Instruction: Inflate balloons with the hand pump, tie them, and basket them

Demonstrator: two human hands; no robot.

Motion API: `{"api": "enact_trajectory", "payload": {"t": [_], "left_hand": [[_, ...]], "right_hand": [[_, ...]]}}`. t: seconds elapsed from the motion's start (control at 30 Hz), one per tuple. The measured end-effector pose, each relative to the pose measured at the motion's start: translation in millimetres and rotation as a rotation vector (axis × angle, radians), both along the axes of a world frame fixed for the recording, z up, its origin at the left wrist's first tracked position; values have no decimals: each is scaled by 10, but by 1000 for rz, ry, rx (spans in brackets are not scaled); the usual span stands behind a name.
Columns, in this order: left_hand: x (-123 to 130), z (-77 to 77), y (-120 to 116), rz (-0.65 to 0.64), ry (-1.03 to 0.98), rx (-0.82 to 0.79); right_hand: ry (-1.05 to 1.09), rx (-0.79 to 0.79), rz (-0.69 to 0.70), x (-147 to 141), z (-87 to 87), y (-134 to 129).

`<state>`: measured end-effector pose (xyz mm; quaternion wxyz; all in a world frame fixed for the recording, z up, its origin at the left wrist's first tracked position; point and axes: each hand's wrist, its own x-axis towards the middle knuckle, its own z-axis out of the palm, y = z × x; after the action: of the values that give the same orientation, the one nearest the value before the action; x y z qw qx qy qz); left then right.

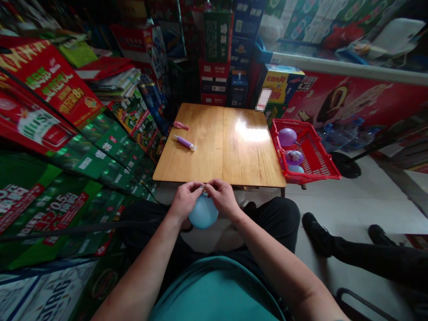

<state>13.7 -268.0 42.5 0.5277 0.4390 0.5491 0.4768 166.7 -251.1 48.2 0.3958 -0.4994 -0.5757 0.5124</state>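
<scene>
A small inflated light-blue balloon hangs below my two hands, just in front of the table's near edge. My left hand pinches its neck from the left. From the other side my right hand grips the same neck, the fingertips of both hands nearly meeting. The knot or opening is too small to make out. On the wooden table lie a purple balloon pump and, behind it, a pink deflated balloon.
A red plastic basket at the table's right holds two purple balloons and a light-blue one. Stacked green beer cartons wall the left. Boxes stand behind the table. Another person's legs are at right.
</scene>
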Motion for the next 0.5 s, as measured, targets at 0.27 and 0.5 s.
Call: {"api": "enact_trajectory", "payload": {"t": [0.27,0.5], "left_hand": [[19,-16,56,89,-631,-308],[305,17,183,-41,-435,-236]], "right_hand": [[1,50,-16,171,20,1],[-65,122,20,389,-20,67]]}}
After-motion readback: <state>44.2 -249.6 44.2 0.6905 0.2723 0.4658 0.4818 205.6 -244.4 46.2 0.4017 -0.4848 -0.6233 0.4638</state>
